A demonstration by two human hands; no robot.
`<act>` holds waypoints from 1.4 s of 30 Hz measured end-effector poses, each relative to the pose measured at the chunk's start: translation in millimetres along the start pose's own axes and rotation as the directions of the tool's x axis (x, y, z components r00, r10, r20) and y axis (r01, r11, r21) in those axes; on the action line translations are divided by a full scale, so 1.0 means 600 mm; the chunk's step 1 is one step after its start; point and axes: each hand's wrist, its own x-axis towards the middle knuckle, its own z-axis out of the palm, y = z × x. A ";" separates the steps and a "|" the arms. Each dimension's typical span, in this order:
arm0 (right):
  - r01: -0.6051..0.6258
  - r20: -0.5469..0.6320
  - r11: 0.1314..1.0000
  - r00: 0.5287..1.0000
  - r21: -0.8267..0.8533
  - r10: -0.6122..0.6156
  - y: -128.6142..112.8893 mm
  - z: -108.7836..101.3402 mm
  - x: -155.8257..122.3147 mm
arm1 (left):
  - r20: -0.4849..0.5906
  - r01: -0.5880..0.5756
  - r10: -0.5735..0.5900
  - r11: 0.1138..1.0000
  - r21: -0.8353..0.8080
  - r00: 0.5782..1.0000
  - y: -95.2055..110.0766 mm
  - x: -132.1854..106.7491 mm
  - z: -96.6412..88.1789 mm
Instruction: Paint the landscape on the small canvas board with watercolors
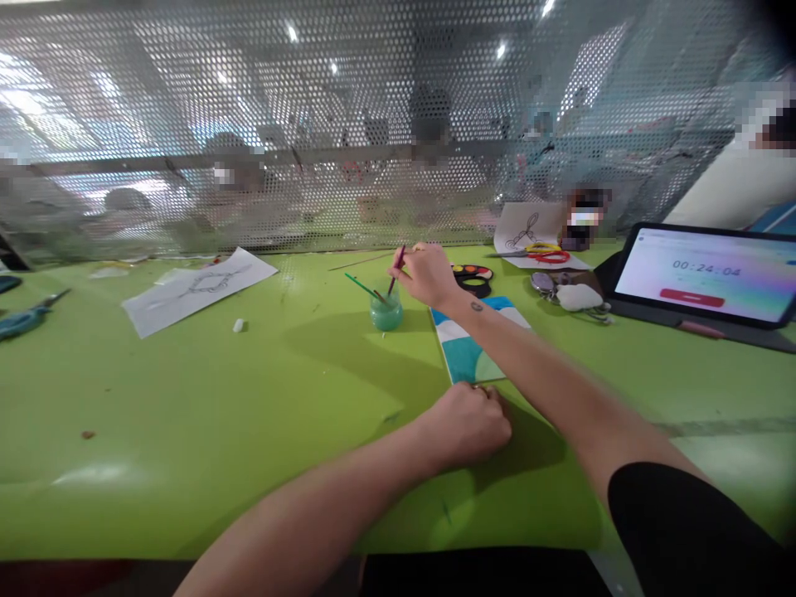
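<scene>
Here, a person's right hand (429, 275) is closed on a purple brush (395, 275), nearer the far edge of the green table (279, 431) than the near one. The brush stands steeply, its lower end at the mouth of a jar of cloudy green liquid (386, 315), just left of the hand. Farther from the jar, the left hand (469, 424) curls by the painted panel's (461, 358) near edge; whether it grips anything, I cannot tell.

From here I see counter (261, 448): lime green | water (386, 317): milky turquoise | first brush (391, 286): purple | second brush (359, 284): green | canvas (463, 356): blue, white, teal, pale green patches | palette (476, 285): black, with yellow, orange, red paints (471, 270) | panel (311, 108): grey, dotted with holes
</scene>
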 end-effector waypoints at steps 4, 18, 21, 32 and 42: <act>-0.012 -0.033 0.999 0.999 0.038 0.014 0.003 0.000 0.001 | 0.007 0.007 -0.007 1.000 0.000 1.000 0.000 0.001 -0.002; -0.033 -0.095 0.991 0.994 0.130 0.046 0.002 -0.001 -0.003 | 0.015 0.001 -0.001 1.000 0.004 1.000 0.001 0.000 -0.003; -0.034 -0.099 0.992 0.994 0.120 0.046 -0.002 -0.003 -0.003 | 0.013 0.000 0.000 1.000 0.005 1.000 0.000 0.000 -0.001; 0.019 -0.115 0.972 0.993 0.235 0.009 0.008 -0.016 -0.010 | 0.022 0.008 -0.008 1.000 0.007 1.000 0.003 0.000 -0.004; 0.192 -0.172 0.921 0.975 0.338 -0.140 0.007 -0.087 -0.075 | 0.027 0.017 -0.017 1.000 0.012 0.999 0.004 0.001 -0.001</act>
